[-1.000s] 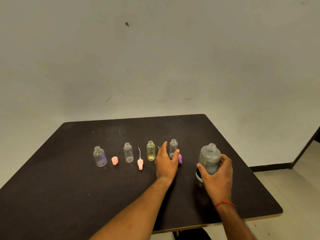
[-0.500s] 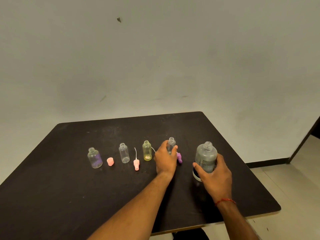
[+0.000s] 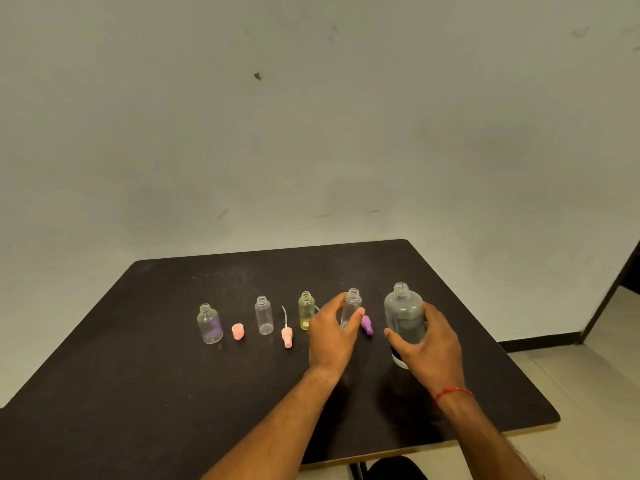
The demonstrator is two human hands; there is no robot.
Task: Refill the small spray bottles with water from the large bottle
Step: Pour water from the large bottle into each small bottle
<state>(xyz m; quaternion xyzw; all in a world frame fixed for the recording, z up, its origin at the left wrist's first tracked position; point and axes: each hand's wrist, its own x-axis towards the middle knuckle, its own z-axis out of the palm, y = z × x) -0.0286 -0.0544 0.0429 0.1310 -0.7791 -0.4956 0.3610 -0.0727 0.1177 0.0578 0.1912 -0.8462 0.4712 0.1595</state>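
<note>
Water has yet to flow: right hand (image 3: 427, 344) grasps the large bottle (image 3: 404, 315), left hand (image 3: 332, 332) grips the nearest small bottle (image 3: 351, 306), so lifting and tilting seem next.

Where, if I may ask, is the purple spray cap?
Head view, right of centre: the purple spray cap lies between the gripped small bottle and the large bottle.

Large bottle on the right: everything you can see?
The large bottle is clear, plastic-looking, round-shouldered, with an uncapped threaded neck. Faint print on its side, a dark band near the base. It stands upright at the right end of the row on the black table; the right hand grips its lower half. Fill level unclear.
</note>
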